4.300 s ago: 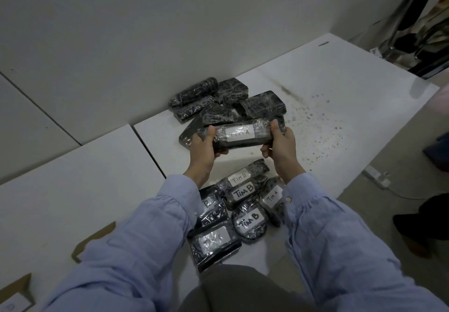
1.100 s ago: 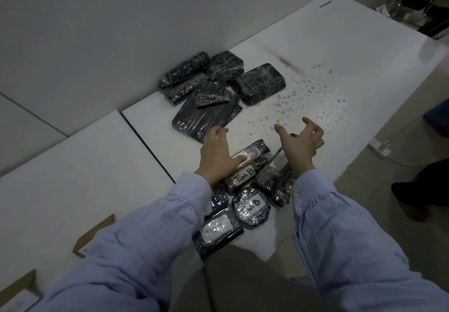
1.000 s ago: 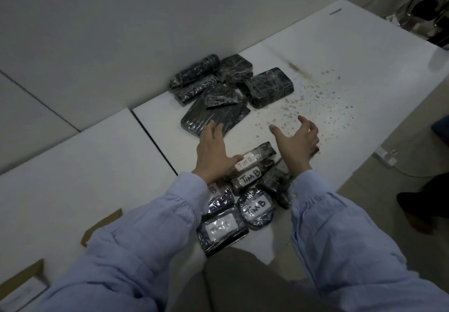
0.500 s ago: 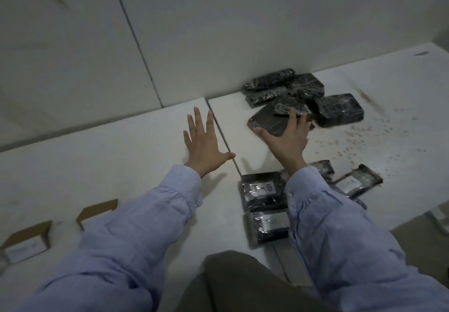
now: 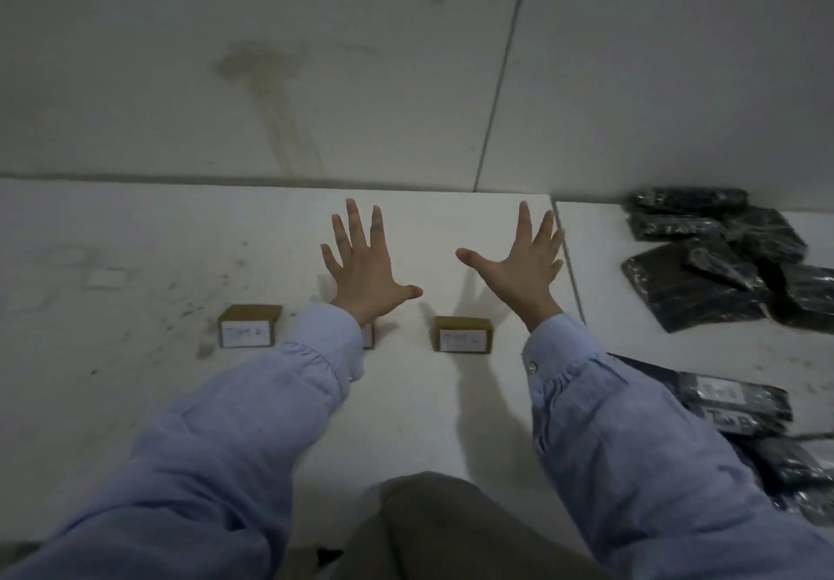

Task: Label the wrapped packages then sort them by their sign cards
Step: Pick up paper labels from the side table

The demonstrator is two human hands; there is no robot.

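The left hand [image 5: 365, 263] and right hand [image 5: 519, 272] are held out empty, fingers splayed, above the row of cards [image 5: 462, 336] on the table [image 5: 135, 399], while the labelled packages [image 5: 731, 403] lie low to the right beside the right sleeve [image 5: 609, 421], long axes crosswise, nearer the right hand.

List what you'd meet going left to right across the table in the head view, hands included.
Leftmost sign card → left hand → rightmost sign card → right hand → pile of black wrapped packages by the wall. The middle card, mostly hidden behind the left sleeve, is left out.
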